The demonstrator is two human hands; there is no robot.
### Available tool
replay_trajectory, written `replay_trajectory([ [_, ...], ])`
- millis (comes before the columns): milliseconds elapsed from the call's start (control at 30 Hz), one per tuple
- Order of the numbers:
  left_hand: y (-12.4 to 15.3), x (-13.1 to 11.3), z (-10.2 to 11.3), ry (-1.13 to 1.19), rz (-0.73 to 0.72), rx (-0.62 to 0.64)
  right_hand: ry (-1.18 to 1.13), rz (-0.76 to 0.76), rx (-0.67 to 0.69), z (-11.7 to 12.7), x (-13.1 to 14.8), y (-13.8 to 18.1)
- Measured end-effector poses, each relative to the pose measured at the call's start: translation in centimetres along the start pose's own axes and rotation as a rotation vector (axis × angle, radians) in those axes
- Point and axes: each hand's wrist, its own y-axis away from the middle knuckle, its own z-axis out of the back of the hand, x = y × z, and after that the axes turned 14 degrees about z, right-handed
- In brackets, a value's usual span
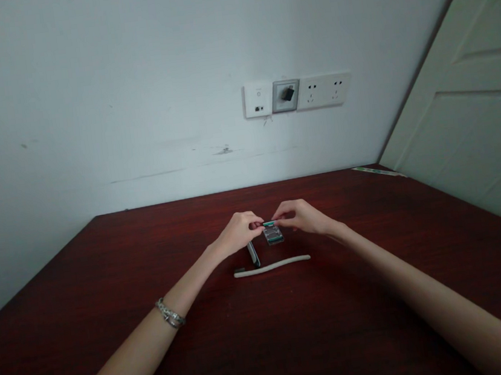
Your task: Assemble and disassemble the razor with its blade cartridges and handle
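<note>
Toothbrush (278, 265) lay on a dark red table (233, 348) as a person's left hand (236, 233) and right hand (303, 216), each almost closed, pinched opposite ends of a small green strip (269, 223). The strip sat between them at the far edge of a clear case (273, 234); whether strip and case were joined could not be told. A slim stick (253, 254) pointed toward the left hand.

Tray (273, 234): between the left hand (238, 233) and the right hand (305, 216)
Toothbrush (282, 263): on the desk (269, 337), before the tray, head to the left
Rod (252, 254): left of the tray, near end just behind the toothbrush
Wall sockets (302, 94): on the wall (129, 93), behind the desk
Door (487, 104): right of the desk
</note>
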Motion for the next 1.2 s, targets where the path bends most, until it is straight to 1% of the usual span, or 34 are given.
replay_trajectory([
  [100, 0.0, 0.3, 0.0, -0.013, 0.019, -0.023, 0.039, 0.045, 0.016, -0.1, -1.3, 0.6],
  [200, -0.1, 0.5, 0.2, -0.026, 0.041, -0.032, 0.041, 0.028, 0.049, -0.3, -2.5, 1.1],
  [300, -0.1, 0.5, 0.4, -0.03, 0.048, -0.027, 0.033, 0.028, 0.064, -0.5, -3.1, 1.3],
  [500, -0.1, 0.3, 0.5, -0.022, 0.057, -0.021, 0.054, 0.032, 0.093, -0.8, -2.9, 1.1],
  [867, 0.1, -0.1, 0.7, -0.015, 0.075, -0.004, 0.041, 0.013, 0.099, -0.9, -2.7, 1.1],
  [1200, 0.1, -0.2, 0.8, -0.024, 0.078, 0.015, 0.06, 0.04, 0.12, -0.8, -2.7, 1.2],
])
